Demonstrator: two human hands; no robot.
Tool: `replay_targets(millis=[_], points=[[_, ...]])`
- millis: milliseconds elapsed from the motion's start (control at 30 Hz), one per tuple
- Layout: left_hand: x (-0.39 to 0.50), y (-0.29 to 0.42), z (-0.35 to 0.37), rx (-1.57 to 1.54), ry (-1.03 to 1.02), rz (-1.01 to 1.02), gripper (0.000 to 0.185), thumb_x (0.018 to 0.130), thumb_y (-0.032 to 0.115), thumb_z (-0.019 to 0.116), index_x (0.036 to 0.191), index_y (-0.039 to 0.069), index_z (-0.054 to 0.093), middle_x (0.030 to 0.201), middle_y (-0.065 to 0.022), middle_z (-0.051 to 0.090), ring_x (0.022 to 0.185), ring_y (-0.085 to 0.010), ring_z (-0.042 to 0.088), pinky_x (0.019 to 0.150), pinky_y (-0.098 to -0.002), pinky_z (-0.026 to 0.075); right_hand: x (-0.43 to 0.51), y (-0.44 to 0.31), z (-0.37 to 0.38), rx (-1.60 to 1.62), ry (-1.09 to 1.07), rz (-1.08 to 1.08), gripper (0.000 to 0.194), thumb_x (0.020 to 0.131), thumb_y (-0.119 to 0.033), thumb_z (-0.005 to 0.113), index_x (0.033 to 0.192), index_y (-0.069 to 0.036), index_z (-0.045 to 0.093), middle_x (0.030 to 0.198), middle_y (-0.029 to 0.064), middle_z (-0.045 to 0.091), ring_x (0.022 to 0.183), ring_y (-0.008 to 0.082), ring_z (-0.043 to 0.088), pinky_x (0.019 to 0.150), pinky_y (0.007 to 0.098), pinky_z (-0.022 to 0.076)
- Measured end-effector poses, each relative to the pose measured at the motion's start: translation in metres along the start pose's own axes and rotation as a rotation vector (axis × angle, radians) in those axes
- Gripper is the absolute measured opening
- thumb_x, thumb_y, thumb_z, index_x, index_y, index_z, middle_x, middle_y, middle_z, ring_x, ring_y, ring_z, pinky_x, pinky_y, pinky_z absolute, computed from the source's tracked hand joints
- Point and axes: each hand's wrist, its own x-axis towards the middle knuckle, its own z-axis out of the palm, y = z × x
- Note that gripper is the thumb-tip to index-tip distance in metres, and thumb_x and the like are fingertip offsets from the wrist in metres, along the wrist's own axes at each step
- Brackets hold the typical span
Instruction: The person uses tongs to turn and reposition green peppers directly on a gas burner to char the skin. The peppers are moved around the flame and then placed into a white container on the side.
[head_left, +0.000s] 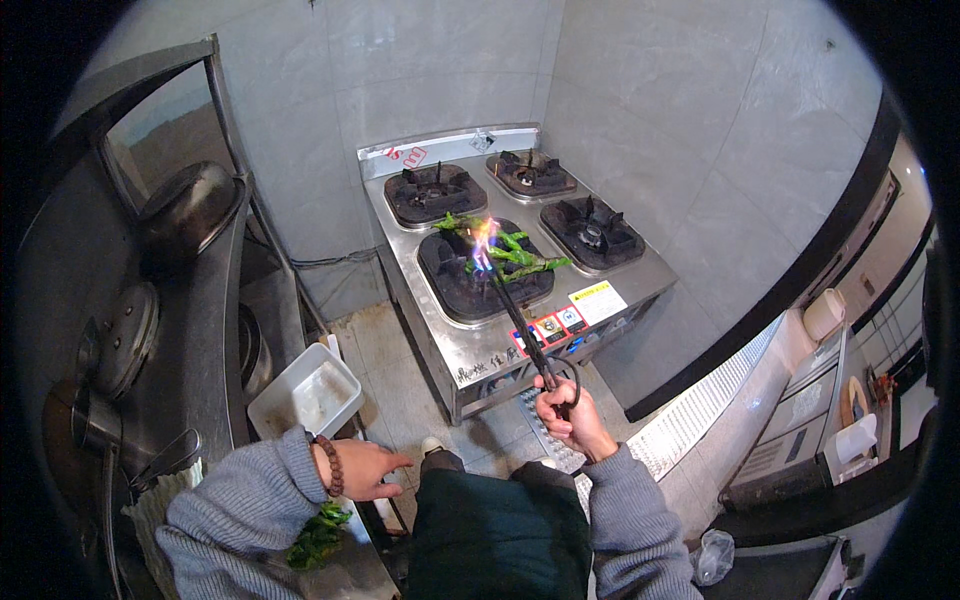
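Observation:
My right hand grips the looped handle of long black metal tongs. The tongs reach forward over the front left burner of a steel gas stove. Several long green peppers lie across this burner, some with darkened skin. A blue and orange flame rises by the tongs' tips, whose gap I cannot make out. Nothing is in my left hand, held at the left with its fingers apart. Below that wrist, dark green vegetables rest on a steel surface, partly covered by my sleeve.
The stove bears three other burners, such as the front right one. A white plastic tub stands left of it. Metal pots and a lid line the steel shelving. A perforated metal floor strip runs along the right.

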Motion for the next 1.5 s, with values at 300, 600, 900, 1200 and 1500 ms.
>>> replay_targets(millis=[300, 600, 900, 1200, 1500], points=[[0.002, -0.003, 0.003, -0.007, 0.0, 0.008, 0.054, 0.09, 0.036, 0.053, 0.13, 0.0, 0.045, 0.095, -0.0245, 0.064, 0.086, -0.0393, 0.063, 0.076, -0.0438, 0.051, -0.013, -0.015, 0.006, 0.019, -0.045, -0.097, 0.025, 0.087, -0.019, 0.049, 0.108, -0.006, 0.048, 0.06, 0.0049, 0.047, 0.035, 0.0071, 0.03, 0.03, 0.0223, 0.0234], [0.001, -0.002, 0.004, -0.013, 0.042, 0.031, 0.053, 0.09, 0.036, 0.054, 0.128, -0.001, 0.046, 0.093, -0.0236, 0.064, 0.083, -0.0395, 0.063, 0.076, -0.0442, 0.051, -0.007, -0.019, 0.004, 0.147, -0.043, -0.093, 0.029, 0.094, -0.032, 0.046, 0.105, -0.005, 0.051, 0.057, 0.0014, 0.044, 0.034, 0.0055, 0.032, 0.029, 0.0193, 0.0251], [0.0, 0.003, -0.002, -0.007, -0.003, -0.012, 0.054, 0.091, 0.036, 0.054, 0.128, -0.001, 0.046, 0.087, -0.021, 0.065, 0.08, -0.0375, 0.064, 0.072, -0.0432, 0.051, -0.01, -0.026, 0.005, 0.21, -0.049, -0.11, 0.028, 0.094, -0.03, 0.047, 0.104, -0.003, 0.051, 0.056, -0.0002, 0.042, 0.034, 0.0043, 0.032, 0.03, 0.0181, 0.0257], [0.001, -0.005, 0.005, 0.022, 0.056, 0.04, 0.054, 0.091, 0.037, 0.053, 0.129, 0.0, 0.046, 0.089, -0.0219, 0.065, 0.082, -0.0375, 0.064, 0.073, -0.0438, 0.051, 0.006, -0.015, 0.001, 0.074, 0.057, -0.088, 0.02, 0.088, -0.016, 0.05, 0.106, -0.006, 0.048, 0.061, 0.003, 0.046, 0.037, 0.0061, 0.032, 0.032, 0.0207, 0.0248], [0.001, -0.001, 0.001, -0.014, -0.019, -0.044, 0.053, 0.09, 0.039, 0.053, 0.129, 0.003, 0.047, 0.092, -0.0222, 0.066, 0.087, -0.0385, 0.064, 0.078, -0.0461, 0.052, -0.001, -0.009, -0.011, -0.637, 0.12, -0.068, 0.024, 0.087, -0.005, 0.048, 0.11, -0.004, 0.043, 0.055, 0.0034, 0.046, 0.038, 0.0088, 0.039, 0.034, 0.0225, 0.0272]])
